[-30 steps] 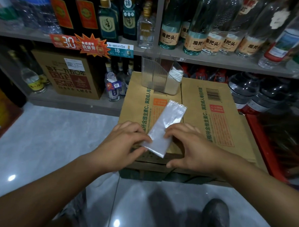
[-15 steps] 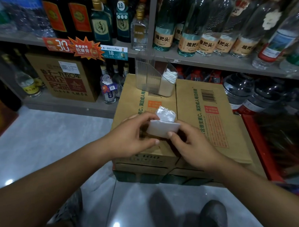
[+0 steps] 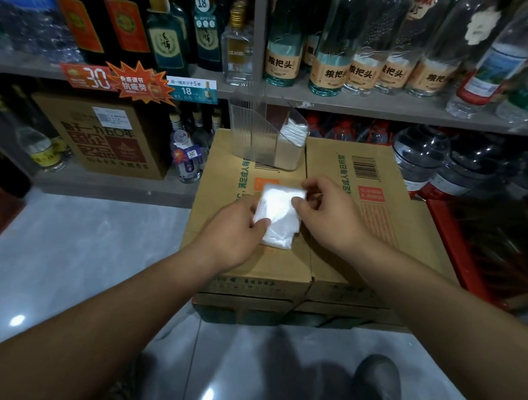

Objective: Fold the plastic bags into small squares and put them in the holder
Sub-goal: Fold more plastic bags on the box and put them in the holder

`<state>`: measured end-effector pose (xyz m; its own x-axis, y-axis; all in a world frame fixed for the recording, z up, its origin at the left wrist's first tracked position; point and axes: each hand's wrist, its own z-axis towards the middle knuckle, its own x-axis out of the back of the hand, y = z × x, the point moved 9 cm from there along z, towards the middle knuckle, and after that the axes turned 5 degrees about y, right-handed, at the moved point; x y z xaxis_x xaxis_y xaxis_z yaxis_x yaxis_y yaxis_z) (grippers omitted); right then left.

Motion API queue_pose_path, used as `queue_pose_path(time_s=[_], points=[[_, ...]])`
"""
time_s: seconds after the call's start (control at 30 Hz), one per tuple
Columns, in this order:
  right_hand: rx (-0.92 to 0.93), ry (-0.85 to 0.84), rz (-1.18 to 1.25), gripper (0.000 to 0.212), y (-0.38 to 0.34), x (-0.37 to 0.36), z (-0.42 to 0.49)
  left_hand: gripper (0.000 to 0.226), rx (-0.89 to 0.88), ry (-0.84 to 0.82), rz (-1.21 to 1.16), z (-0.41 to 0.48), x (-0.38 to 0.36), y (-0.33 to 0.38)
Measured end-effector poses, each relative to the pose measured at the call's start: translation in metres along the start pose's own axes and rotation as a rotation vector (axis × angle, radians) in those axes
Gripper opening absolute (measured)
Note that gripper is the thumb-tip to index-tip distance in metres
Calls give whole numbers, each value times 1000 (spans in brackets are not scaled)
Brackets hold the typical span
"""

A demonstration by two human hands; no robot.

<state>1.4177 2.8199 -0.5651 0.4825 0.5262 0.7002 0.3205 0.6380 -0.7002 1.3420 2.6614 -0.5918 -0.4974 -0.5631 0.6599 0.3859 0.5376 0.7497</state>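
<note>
A clear plastic bag (image 3: 278, 218), folded into a short rectangle, lies on top of a cardboard box (image 3: 361, 234). My left hand (image 3: 234, 231) pinches the bag's left edge between thumb and fingers. My right hand (image 3: 328, 211) pinches its upper right part, thumb on top. At the box's far edge stands a clear plastic holder (image 3: 259, 136); its right compartment holds several folded white bags (image 3: 294, 131).
Shelves behind carry many glass bottles (image 3: 332, 51) and price tags (image 3: 140, 84). A brown carton (image 3: 108, 135) sits on the lower left shelf, large water jugs (image 3: 419, 152) at right. Grey tiled floor (image 3: 73, 252) lies to the left, my shoe (image 3: 375, 383) below.
The long strip of bag was folded over on itself into a short rectangle. Both hands moved up the box and now pinch its two sides.
</note>
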Motion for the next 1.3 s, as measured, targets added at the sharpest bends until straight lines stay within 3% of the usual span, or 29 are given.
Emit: queue_pose_path(time_s=[0.1,0.33,0.57,0.67,0.8,0.93,1.13,1.3], points=[[41,-30,6,40,-3,-6,6,21,5,8,45,4,0,-2],[190,-47,-102,14,-17,-14,10,28,-12,51,4,2,1,-1],[235,-122,-115,12,-17,-21,-3,69,-169,-36,12,-23,2,5],[259,-186,-76,11,-20,-23,-15,64,-329,-27,147,-44,7,16],[335,-214,-68,12,-24,-28,-29,61,-577,-84,510,-66,-8,25],[389,-146,-229,29,-24,-26,-41,73,-505,-225,629,-69,-26,0],[384,-481,-545,72,-4,-44,-78,74,-548,-206,687,-71,-30,-5],[402,-521,-639,74,1,-49,-81,70,-561,-175,686,-70,-31,-5]])
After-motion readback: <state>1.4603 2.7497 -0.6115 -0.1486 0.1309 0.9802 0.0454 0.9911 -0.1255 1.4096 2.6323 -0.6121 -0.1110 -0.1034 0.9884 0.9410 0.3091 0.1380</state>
